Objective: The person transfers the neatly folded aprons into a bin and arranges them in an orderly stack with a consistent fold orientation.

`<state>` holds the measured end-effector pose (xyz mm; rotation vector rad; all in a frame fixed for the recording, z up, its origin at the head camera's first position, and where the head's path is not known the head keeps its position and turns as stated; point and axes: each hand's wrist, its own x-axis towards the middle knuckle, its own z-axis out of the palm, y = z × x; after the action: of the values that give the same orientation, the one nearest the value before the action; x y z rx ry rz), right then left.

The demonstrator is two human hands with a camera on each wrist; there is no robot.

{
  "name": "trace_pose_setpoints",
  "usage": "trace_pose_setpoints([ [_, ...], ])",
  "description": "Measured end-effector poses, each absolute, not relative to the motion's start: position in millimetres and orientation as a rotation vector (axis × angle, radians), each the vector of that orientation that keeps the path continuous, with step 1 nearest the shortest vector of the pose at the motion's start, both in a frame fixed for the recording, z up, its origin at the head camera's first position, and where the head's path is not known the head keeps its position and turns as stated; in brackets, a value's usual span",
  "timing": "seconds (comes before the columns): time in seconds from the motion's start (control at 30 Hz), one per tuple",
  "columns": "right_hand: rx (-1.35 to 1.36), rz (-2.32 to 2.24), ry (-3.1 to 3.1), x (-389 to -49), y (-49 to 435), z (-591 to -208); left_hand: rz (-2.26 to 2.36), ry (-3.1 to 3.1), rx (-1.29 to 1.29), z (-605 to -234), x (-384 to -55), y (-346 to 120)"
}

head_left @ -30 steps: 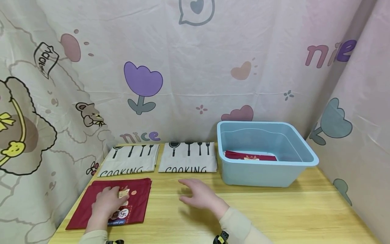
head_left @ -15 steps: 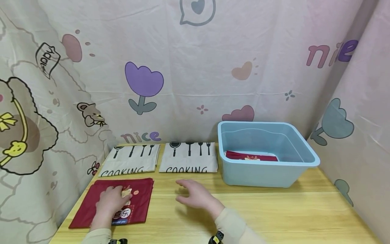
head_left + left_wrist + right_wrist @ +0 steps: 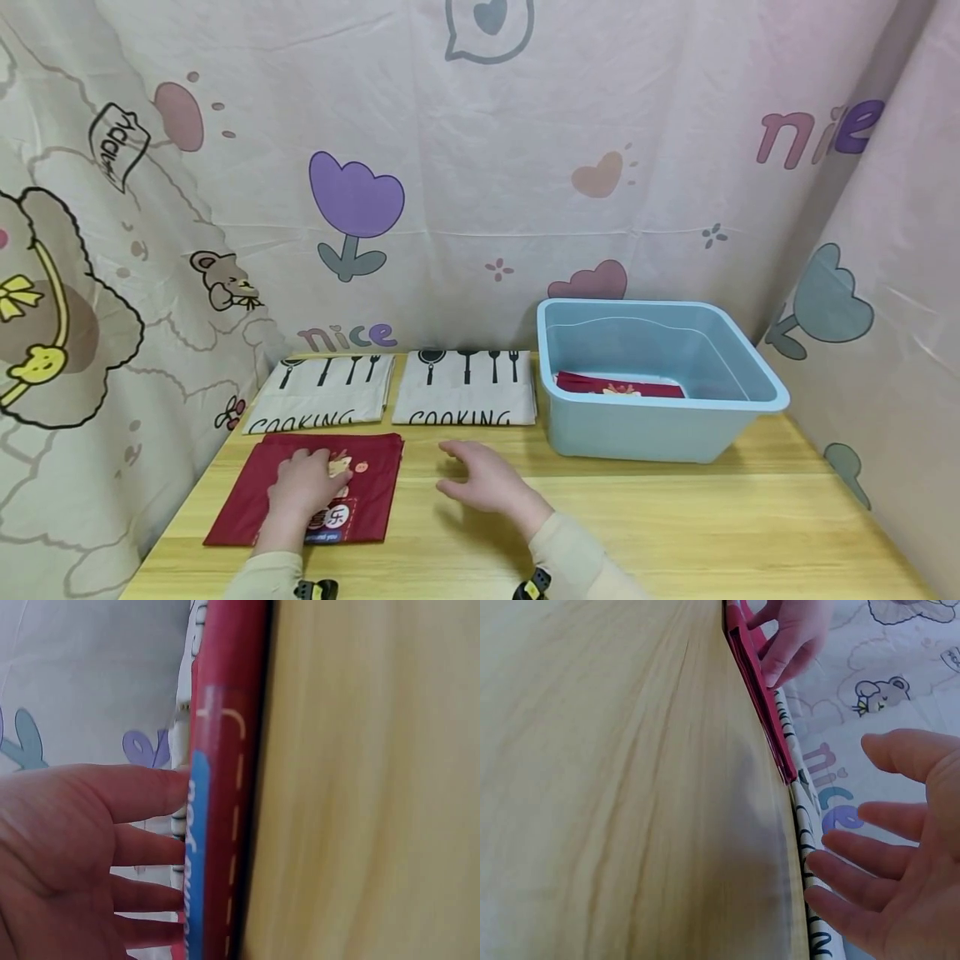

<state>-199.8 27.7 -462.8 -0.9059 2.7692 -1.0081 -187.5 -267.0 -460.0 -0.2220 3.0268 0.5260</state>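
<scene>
Rests left hand [image 3: 303, 485] on folded red cloth [image 3: 371, 496] at near left of worktop [image 3: 675, 533], with fingers extended and touching the printed face. Holds right hand [image 3: 487, 478] above worktop, to the right of the cloth, with fingers relaxed and apart. Farther back, shows two folded white cloths [image 3: 465, 396] side by side, lettered COOKING, and to their right a pale blue bin [image 3: 630, 433] containing a second red cloth [image 3: 581, 382]. Is backed by a patterned curtain [image 3: 465, 192].

The red stack [image 3: 377, 492] looks like smooth fabric with a faint sheen; the white cloths [image 3: 463, 396] look matt and smooth. The tub [image 3: 630, 431] is smooth, slightly glossy plastic, the desk [image 3: 675, 521] satin, wood-grained, and the curtain [image 3: 480, 183] softly creased cloth.
</scene>
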Motion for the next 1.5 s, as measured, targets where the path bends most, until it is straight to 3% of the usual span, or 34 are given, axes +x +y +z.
trace_pose_setpoints([
  [0.47,-0.669,-1.189,2.790,-202,44,-469,0.527,3.048,-0.176,-461,-191,-216],
  [0.9,-0.640,-1.242,2.795,-204,49,-471,0.570,3.043,-0.150,-458,-190,-182],
  [1.5,-0.570,-1.390,2.661,-199,48,-470,0.657,3.075,-0.034,-445,-185,-208],
])
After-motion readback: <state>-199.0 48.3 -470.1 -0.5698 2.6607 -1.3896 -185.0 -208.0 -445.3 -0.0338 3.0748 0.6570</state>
